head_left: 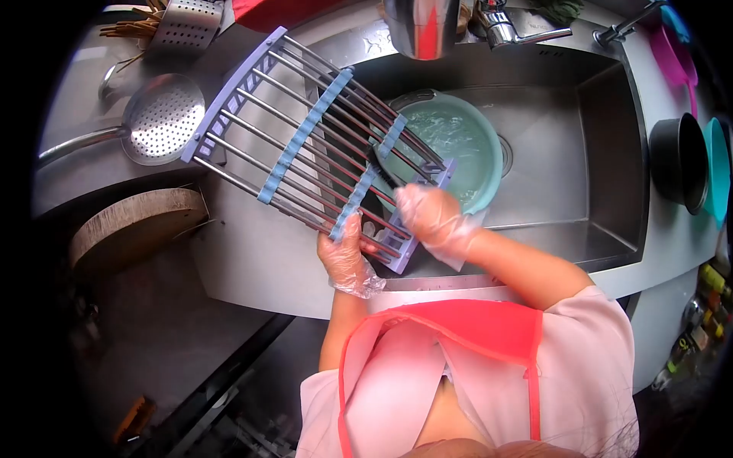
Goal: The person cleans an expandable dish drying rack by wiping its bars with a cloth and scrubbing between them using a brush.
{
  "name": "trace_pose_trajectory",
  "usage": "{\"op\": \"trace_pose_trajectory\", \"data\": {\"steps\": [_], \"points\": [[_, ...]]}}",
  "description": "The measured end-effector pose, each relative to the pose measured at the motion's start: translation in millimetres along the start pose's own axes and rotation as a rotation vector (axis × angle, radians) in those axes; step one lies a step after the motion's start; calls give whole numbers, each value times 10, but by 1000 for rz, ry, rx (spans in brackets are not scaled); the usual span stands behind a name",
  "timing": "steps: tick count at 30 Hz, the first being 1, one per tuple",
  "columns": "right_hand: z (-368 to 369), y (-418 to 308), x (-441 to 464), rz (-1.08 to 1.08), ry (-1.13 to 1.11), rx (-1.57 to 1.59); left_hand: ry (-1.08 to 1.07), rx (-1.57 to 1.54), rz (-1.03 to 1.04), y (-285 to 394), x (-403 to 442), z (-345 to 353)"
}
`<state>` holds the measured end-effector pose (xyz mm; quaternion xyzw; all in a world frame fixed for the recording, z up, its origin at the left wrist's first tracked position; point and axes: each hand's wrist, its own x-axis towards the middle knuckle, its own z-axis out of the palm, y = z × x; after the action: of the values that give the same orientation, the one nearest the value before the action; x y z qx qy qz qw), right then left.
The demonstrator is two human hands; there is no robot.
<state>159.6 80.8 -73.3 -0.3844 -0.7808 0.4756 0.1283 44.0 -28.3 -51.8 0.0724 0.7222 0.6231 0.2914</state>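
Observation:
In plastic gloves, my left hand (345, 258) is closed around the lower edge of a drying rack (305, 133). The rack has metal bars, lilac end pieces and blue strips, and it lies slanted over the left rim of the sink. My right hand (434, 217), a little blurred, is wrapped round a black-handled brush (387, 172). The brush's head meets the bars near one blue strip; its bristles are hard to make out. Partly under the rack's right end, a pale green basin (492, 149) of water stands in the sink.
The steel sink (546, 145) has a faucet (500, 27) behind it and a steel container (422, 30) at its back edge. Left lie a perforated skimmer (164, 118), a round chopping board (137, 221) and a utensil holder (187, 27). A black pot (676, 164) hangs at right.

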Motion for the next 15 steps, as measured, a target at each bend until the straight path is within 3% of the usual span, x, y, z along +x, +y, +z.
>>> {"op": "trace_pose_trajectory", "data": {"steps": [2,4,6,9,10,12,14,15], "points": [[60,5,48,61,-54,12,-11,-1,0,12,-8,8],[18,135,350,293,23,275,-37,21,20,-7,-3,81],[-3,83,290,271,26,222,-56,-31,5,-108,32,113],[165,8,112,75,102,252,-82,-12,-33,-149,14,122],[-72,-84,202,452,-132,535,-78,-27,-16,-138,-4,151],[-14,127,419,328,-62,411,-75,-42,5,-119,-3,164],[219,138,224,301,3,532,-96,-27,10,-116,17,177],[212,91,202,140,85,440,-95,-30,13,-134,32,182]]}}
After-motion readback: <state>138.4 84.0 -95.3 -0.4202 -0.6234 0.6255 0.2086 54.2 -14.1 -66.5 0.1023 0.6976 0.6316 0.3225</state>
